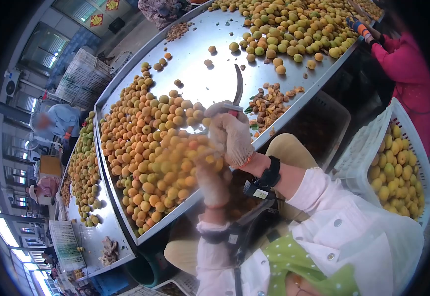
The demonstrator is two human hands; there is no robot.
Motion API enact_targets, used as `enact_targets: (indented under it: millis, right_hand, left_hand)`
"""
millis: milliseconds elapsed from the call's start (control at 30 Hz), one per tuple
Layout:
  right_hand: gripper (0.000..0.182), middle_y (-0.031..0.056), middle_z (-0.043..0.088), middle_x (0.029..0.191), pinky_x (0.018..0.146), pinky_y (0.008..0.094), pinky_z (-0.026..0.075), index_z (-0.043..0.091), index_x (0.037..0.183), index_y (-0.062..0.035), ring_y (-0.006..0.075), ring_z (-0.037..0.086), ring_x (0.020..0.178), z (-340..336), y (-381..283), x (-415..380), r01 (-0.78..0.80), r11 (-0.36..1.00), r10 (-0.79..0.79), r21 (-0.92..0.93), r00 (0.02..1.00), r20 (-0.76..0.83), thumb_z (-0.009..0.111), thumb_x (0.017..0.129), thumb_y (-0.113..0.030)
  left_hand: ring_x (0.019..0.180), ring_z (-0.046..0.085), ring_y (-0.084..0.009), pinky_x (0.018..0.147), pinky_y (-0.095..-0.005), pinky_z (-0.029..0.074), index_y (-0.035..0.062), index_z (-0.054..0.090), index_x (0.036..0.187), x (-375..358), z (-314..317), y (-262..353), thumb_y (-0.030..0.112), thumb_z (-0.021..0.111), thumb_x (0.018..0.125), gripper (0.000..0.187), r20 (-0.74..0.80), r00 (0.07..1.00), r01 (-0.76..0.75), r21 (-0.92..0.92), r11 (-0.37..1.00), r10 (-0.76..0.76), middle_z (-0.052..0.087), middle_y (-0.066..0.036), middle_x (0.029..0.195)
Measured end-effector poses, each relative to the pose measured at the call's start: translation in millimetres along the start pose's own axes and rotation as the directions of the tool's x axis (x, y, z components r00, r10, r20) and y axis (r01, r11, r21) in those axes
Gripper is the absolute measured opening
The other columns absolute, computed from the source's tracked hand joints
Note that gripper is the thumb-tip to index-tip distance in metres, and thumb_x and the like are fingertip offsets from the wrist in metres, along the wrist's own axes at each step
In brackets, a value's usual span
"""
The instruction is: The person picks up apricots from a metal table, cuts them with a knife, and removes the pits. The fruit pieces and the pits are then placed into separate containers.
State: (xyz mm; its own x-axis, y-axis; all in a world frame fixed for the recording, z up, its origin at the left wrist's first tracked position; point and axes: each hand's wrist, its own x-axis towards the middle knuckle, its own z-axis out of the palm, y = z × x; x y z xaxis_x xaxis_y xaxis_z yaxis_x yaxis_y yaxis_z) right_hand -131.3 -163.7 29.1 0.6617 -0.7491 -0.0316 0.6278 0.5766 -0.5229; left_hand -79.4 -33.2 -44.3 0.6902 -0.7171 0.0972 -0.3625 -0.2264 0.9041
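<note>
In my gloved right hand [232, 133], a knife with a curved dark blade [238, 86] is gripped, its blade pointing away from me over the metal table. My left hand [212, 180], also in a pale glove, is smeared by motion just below the right one, at the table's near edge. Its fingers cannot be made out, nor whether a fruit is in them. Beside both hands lies a broad heap of orange and yellow-green apricots [141, 148]. A small pile of brown pits or scraps [272, 103] rests just right of the knife.
A raised rim borders the metal table [195, 64]. More apricots [299, 29] are heaped at its far end, near a person in pink [412, 74]. A white crate [402, 116] of yellow-green fruit stands at my right. Another metal table [99, 241] runs along the left.
</note>
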Motion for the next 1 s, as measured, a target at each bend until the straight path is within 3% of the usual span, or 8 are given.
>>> enact_targets:
  millis: [33,167,367,433,567,633,733,1000]
  right_hand:
    - [0.01,-0.0017,0.052,0.067,0.048,0.0201,0.042,0.062,0.096,-0.006,0.0053,0.05,0.057,-1,1,-2,0.061,0.989,-0.059,-0.137,0.998,0.02,0.053,0.091,-0.009]
    - [0.024,0.0032,0.06,0.084,0.063,0.0157,0.043,0.061,0.103,-0.0006,0.001,0.05,0.071,3,20,-14,0.703,0.614,-0.612,-0.359,0.711,0.345,0.046,0.088,0.01]
    - [0.024,-0.0001,0.061,0.087,0.071,0.0204,0.045,0.062,0.104,-0.0021,0.0038,0.053,0.078,-3,12,-10,0.314,0.935,-0.289,-0.165,0.944,0.159,0.048,0.088,0.008]
    - [0.023,-0.0001,0.061,0.087,0.067,0.0208,0.046,0.063,0.103,-0.0022,0.0036,0.054,0.076,-4,13,-11,0.345,0.914,-0.311,-0.212,0.934,0.176,0.049,0.088,0.007]
    - [0.026,0.0059,0.068,0.1,0.074,0.0254,0.052,0.06,0.11,0.0005,0.0113,0.064,0.089,-11,8,-26,0.577,0.495,-0.39,-0.649,0.816,0.428,0.059,0.084,0.003]
    - [0.019,0.0061,0.066,0.09,0.067,0.025,0.051,0.062,0.105,-0.0013,0.0102,0.062,0.078,-7,19,-18,0.688,0.54,-0.484,-0.485,0.726,0.489,0.058,0.086,0.002]
    - [0.015,0.0078,0.065,0.079,0.061,0.0251,0.05,0.065,0.099,-0.0033,0.0102,0.061,0.066,-5,12,-26,0.731,0.539,-0.549,-0.419,0.682,0.484,0.058,0.087,0.002]
    - [0.022,0.0039,0.066,0.083,0.059,0.0243,0.049,0.065,0.101,-0.0037,0.0096,0.059,0.065,-1,11,-21,0.587,0.67,-0.511,-0.454,0.809,0.292,0.053,0.085,0.005]
  left_hand:
    - [0.118,0.048,-0.0427,0.1,-0.0464,0.039,-0.0051,0.034,0.143,-2,5,-2,0.024,0.068,0.082,0.076,-0.044,0.954,-0.255,0.399,0.881,0.296,0.048,-0.027,0.133]
    - [0.121,0.047,-0.0432,0.1,-0.0477,0.039,-0.0067,0.044,0.135,1,21,-10,0.025,0.065,0.083,0.064,-0.103,0.944,-0.255,0.376,0.891,0.313,0.05,-0.028,0.13]
    - [0.12,0.048,-0.0434,0.102,-0.049,0.038,-0.0054,0.044,0.134,5,36,-10,0.024,0.064,0.085,0.061,-0.15,0.886,-0.312,0.506,0.804,0.438,0.051,-0.027,0.129]
    - [0.118,0.049,-0.043,0.1,-0.0476,0.04,-0.0052,0.042,0.136,8,43,-7,0.025,0.065,0.083,0.065,-0.232,0.965,0.0,-0.462,0.887,-0.121,0.051,-0.027,0.129]
    - [0.116,0.051,-0.0418,0.097,-0.0453,0.043,-0.0048,0.037,0.139,0,48,8,0.025,0.069,0.079,0.074,-0.225,0.96,-0.036,-0.689,0.724,-0.166,0.049,-0.027,0.131]
    - [0.098,0.062,-0.0297,0.079,-0.0365,0.05,0.0001,0.056,0.117,-1,44,14,0.015,0.061,0.089,0.033,-0.326,0.865,-0.328,0.205,0.922,0.381,0.062,-0.015,0.109]
    - [0.097,0.062,-0.0304,0.08,-0.0382,0.049,0.0,0.054,0.119,-6,38,33,0.012,0.061,0.088,0.034,-0.207,0.822,-0.384,0.487,0.784,0.531,0.062,-0.015,0.107]
    - [0.121,0.046,-0.043,0.101,-0.0465,0.039,-0.0048,0.039,0.137,-8,28,29,0.007,0.067,0.076,0.069,0.003,0.973,-0.222,0.277,0.935,0.23,0.045,-0.028,0.132]
